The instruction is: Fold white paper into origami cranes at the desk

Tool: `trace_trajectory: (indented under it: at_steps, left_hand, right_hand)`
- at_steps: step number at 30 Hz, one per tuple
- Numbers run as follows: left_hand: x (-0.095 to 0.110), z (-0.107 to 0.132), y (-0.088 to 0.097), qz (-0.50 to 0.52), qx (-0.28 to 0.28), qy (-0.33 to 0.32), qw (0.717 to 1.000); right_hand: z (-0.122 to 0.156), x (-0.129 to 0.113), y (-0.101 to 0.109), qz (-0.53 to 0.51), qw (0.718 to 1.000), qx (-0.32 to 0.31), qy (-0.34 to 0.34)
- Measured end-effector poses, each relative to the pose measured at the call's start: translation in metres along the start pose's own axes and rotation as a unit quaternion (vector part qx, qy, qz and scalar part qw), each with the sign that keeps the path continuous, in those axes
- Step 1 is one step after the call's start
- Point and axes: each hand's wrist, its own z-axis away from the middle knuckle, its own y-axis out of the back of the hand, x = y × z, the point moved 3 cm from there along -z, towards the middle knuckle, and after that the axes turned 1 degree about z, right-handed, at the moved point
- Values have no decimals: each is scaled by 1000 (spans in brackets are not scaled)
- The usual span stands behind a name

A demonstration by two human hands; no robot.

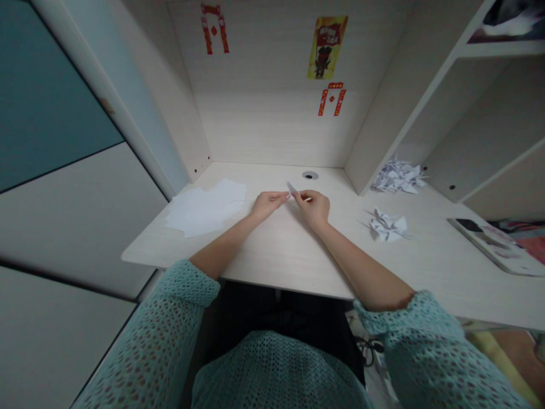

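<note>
Over the middle of the desk, my left hand and my right hand meet at a small piece of white folded paper. Fingers of both hands pinch it, and its pointed end sticks up between them. The exact fold is too small to make out. To the left of my left hand, flat white paper sheets lie overlapping on the desk. Beyond my right hand sits a small heap of folded white paper pieces.
A larger pile of folded papers rests farther back, beside the upright divider. At the right lies a flat white device-like object. A round cable hole is near the back panel. The desk's front edge runs just before my body.
</note>
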Motion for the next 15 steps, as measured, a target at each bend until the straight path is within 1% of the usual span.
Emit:
trace_trajectory:
  at_steps: [3, 5, 7, 9, 12, 15]
  left_hand:
    - [4, 1, -4, 7, -26, -41, 999]
    - [5, 0, -4, 28, -31, -49, 998]
    - [4, -1, -2, 53, -30, -42, 997]
    - [2, -3, 0, 78, -25, -16, 997]
    - [-2, -4, 4, 112, -19, 27, 993]
    - [-4, -5, 6, 145, -21, 53, 988]
  right_hand:
    - [2, -8, 0, 43, 996, -8, 77]
    - [4, -12, -2, 49, 990, -20, 129]
    - [5, -15, -3, 49, 985, -29, 164]
    - [5, -16, -4, 49, 982, -32, 177]
    - [4, -14, -5, 36, 984, -33, 173]
    - [3, -12, -5, 14, 984, -29, 177]
